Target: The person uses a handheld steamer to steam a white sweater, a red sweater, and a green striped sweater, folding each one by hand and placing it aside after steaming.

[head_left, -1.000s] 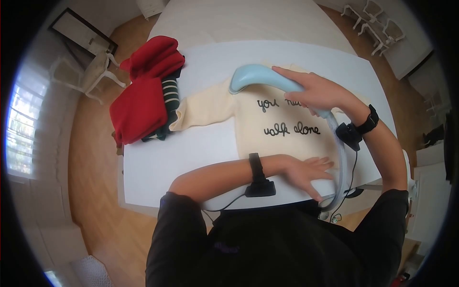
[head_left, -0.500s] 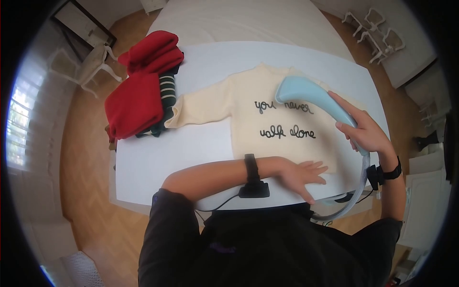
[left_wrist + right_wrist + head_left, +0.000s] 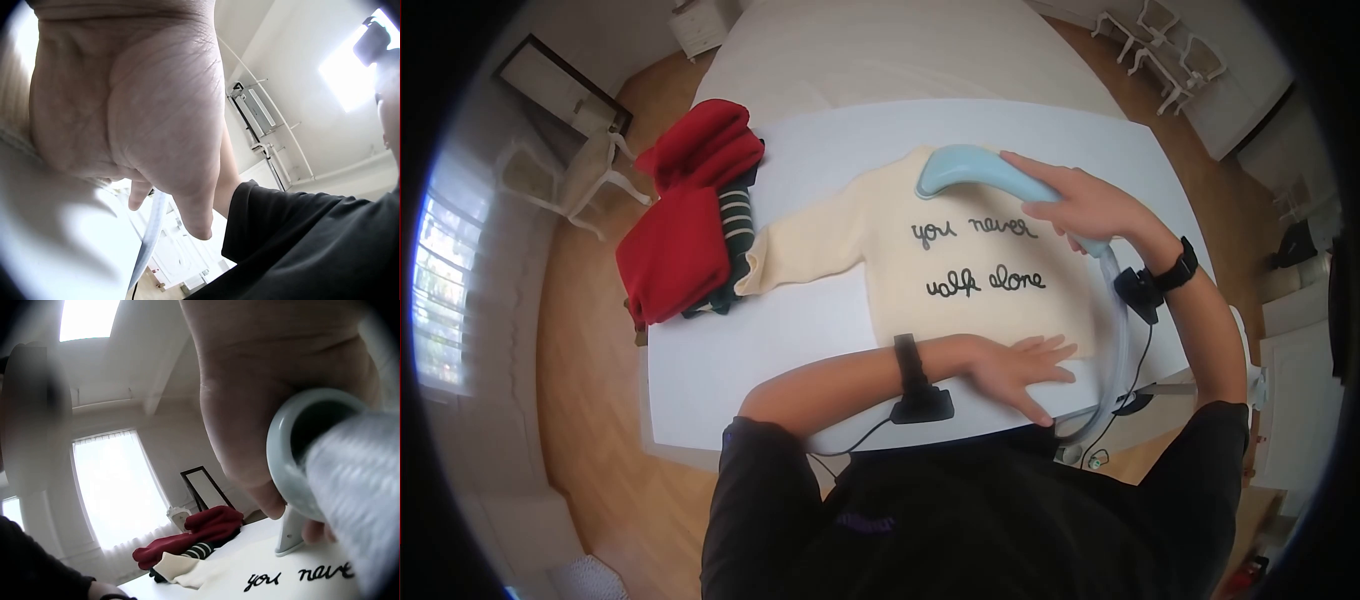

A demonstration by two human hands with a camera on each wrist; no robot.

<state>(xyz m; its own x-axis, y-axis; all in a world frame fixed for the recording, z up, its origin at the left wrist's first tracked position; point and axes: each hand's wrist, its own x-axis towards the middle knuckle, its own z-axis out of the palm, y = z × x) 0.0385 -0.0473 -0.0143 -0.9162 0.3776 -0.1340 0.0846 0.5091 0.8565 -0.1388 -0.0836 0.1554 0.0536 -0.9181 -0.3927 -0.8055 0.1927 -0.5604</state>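
Observation:
A cream sweater (image 3: 1000, 318) lies flat, black script lettering across its front and one sleeve stretched to the left. My right hand (image 3: 1092, 203) grips the handle of a light blue garment steamer (image 3: 985, 166), whose head is at the sweater's shoulder near the collar. From the handle's end a pale hose (image 3: 1121, 325) runs down past the near table edge; the right wrist view shows this hose (image 3: 356, 481) close up. My left hand (image 3: 1022, 370) rests with spread fingers on the lower hem, palm down. Part of the sweater's right side is hidden under my right hand and forearm.
Folded red garments (image 3: 672, 255) and a green striped one (image 3: 738, 222) are stacked at the left of the white table (image 3: 800, 320). Behind it extends a pale covered surface (image 3: 870, 50). A white chair (image 3: 590, 175) and a framed mirror (image 3: 565, 85) stand beyond at left.
The steamer first swung right and nearer to me, uncovering the lettering, then went back up and left to the shoulder. My left hand stays at the hem; the head view shifted slightly.

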